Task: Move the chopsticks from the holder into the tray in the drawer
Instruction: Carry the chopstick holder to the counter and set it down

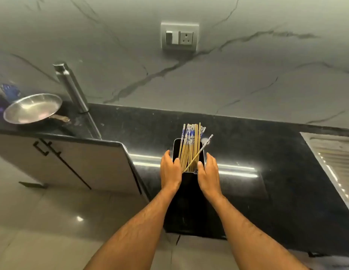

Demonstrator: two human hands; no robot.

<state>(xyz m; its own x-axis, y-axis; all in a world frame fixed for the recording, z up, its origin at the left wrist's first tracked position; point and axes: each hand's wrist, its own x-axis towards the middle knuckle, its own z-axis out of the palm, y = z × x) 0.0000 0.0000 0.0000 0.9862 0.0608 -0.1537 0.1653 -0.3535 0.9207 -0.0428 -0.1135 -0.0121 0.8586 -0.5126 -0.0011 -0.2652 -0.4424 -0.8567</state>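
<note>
A tall black holder (187,201) stands on the dark countertop, filled with several wooden chopsticks (190,147) that have blue-and-white patterned tops. One chopstick leans out to the right. My left hand (170,171) grips the holder's left side near the rim, thumb over the edge. On the holder's right side my right hand (207,175) holds it the same way. No drawer or tray is in view.
The black countertop (247,152) runs to a steel sink drainboard (333,158) at right. A steel pan (32,108) and a steel cylinder (72,88) sit at the left. Cabinet doors (72,162) lie below. A wall socket (179,37) is behind.
</note>
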